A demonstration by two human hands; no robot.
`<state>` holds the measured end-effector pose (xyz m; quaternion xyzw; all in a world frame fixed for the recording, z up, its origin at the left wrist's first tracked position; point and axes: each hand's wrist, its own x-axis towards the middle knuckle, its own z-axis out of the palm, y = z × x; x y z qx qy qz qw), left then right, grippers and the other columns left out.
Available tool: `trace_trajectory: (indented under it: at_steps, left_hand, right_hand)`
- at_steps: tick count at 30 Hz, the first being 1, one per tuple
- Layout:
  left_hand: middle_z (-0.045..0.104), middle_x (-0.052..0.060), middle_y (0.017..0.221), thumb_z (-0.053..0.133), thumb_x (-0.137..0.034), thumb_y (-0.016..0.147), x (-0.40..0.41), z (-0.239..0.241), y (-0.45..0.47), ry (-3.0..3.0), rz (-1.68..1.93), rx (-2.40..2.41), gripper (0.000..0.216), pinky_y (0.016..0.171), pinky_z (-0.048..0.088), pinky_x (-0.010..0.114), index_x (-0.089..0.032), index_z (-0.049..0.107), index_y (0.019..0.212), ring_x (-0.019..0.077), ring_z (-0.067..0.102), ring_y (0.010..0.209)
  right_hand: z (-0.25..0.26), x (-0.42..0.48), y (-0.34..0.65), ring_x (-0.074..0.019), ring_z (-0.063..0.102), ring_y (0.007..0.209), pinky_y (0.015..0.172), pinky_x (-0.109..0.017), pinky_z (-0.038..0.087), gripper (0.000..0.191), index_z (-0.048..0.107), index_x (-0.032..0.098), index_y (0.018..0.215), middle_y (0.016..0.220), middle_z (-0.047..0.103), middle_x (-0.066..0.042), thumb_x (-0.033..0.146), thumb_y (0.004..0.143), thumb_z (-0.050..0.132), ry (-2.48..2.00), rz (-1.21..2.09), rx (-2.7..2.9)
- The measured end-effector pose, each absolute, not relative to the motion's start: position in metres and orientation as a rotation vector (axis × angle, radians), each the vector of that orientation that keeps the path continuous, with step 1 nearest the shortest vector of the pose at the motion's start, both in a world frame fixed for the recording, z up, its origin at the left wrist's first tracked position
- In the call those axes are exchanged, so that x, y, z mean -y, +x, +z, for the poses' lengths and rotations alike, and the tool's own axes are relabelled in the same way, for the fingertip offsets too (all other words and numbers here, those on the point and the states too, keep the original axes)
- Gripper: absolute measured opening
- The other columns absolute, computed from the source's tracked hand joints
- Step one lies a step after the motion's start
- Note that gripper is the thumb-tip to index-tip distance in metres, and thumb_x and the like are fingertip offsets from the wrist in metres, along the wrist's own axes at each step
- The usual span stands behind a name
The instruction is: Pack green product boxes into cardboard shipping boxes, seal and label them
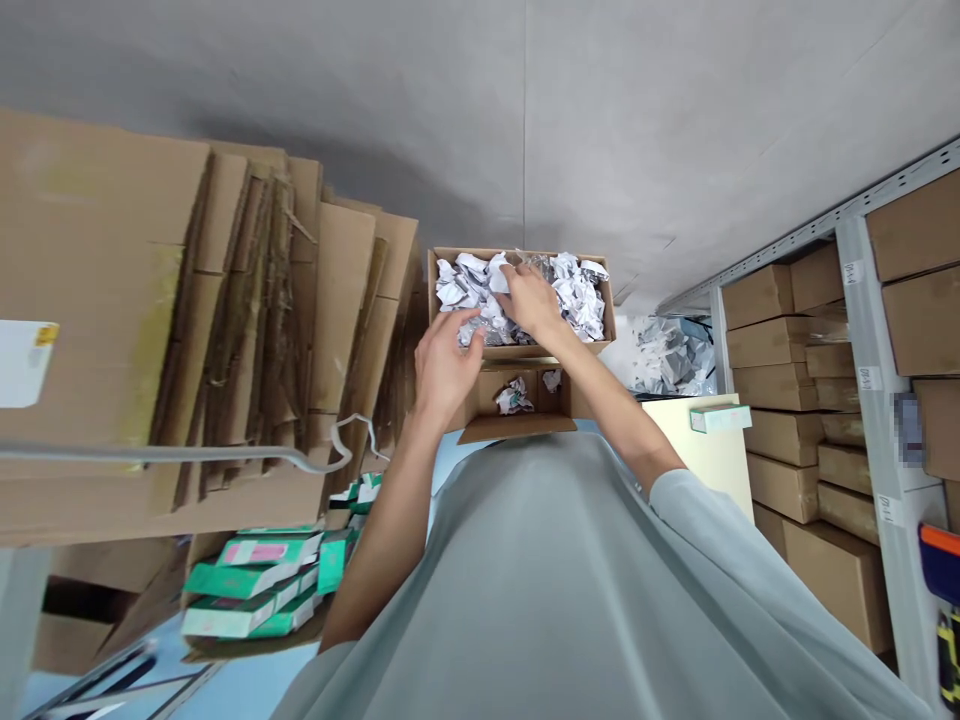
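Crumpled white paper (583, 300) is filling a cardboard box (517, 352) in the middle. The right hand (531, 300) is touching the paper; I cannot tell if it is pinching any. The left hand (448, 365) is hanging by the box's near left corner, fingers spread. Another open box (517, 428) is sitting nearer the gray shirt (540, 580). Flat cardboard (346, 300) is standing on the left.

Soft, even light fills the room; a blurry shadow spreads over the grey wall (525, 120) above the cardboard sheets (345, 300), and wide-angle distortion tilts the shelving (876, 425).
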<state>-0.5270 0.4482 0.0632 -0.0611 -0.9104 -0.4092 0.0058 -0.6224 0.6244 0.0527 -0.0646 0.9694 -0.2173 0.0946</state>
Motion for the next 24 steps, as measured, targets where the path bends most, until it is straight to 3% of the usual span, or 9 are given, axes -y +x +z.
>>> trace_trajectory:
  at_steps: [11, 15, 19, 24]
  left_hand:
    - [0.075, 0.01, 0.139, 0.052, -0.041, 0.11, -0.411, 0.066, -0.47, 0.017, -1.391, 2.792, 0.035, 0.116, 0.059, 0.043, -0.025, 0.069, 0.136, 0.0258, 0.073, 0.129]
    - [0.075, 0.011, 0.138, 0.055, -0.042, 0.108, -0.398, 0.04, -0.441, 0.141, -1.38, 2.818, 0.035, 0.116, 0.059, 0.045, -0.025, 0.069, 0.136, 0.0267, 0.073, 0.126]
    - [0.072, 0.015, 0.143, 0.059, -0.038, 0.103, -0.389, 0.007, -0.422, 0.192, -1.262, 2.847, 0.038, 0.125, 0.05, 0.048, -0.021, 0.07, 0.136, 0.0308, 0.066, 0.139]
    - [0.064, 0.023, 0.156, 0.067, -0.044, 0.098, -0.374, -0.037, -0.413, 0.265, -1.22, 2.941, 0.064, 0.129, 0.045, 0.054, -0.015, 0.058, 0.154, 0.0374, 0.06, 0.148]
  right_hand:
    - [0.105, -0.672, -0.496, -0.029, 0.062, 0.147, 0.126, -0.046, 0.051, 0.048, 0.061, 0.027, 0.158, 0.156, 0.068, -0.01, 0.044, 0.113, 0.059, -0.241, -1.253, -2.962]
    - [0.072, -0.678, -0.439, -0.0303, 0.068, 0.141, 0.121, -0.045, 0.056, 0.049, 0.065, 0.026, 0.155, 0.152, 0.071, -0.012, 0.044, 0.11, 0.066, -0.204, -1.24, -2.813]
    - [0.029, -0.675, -0.41, -0.0313, 0.076, 0.125, 0.11, -0.045, 0.063, 0.061, 0.063, 0.026, 0.158, 0.149, 0.072, -0.013, 0.049, 0.103, 0.076, -0.012, -1.214, -2.713]
    - [0.011, -0.704, -0.392, -0.033, 0.073, 0.128, 0.114, -0.049, 0.06, 0.058, 0.067, 0.023, 0.151, 0.141, 0.074, -0.016, 0.062, 0.108, 0.066, 0.26, -1.252, -2.903]
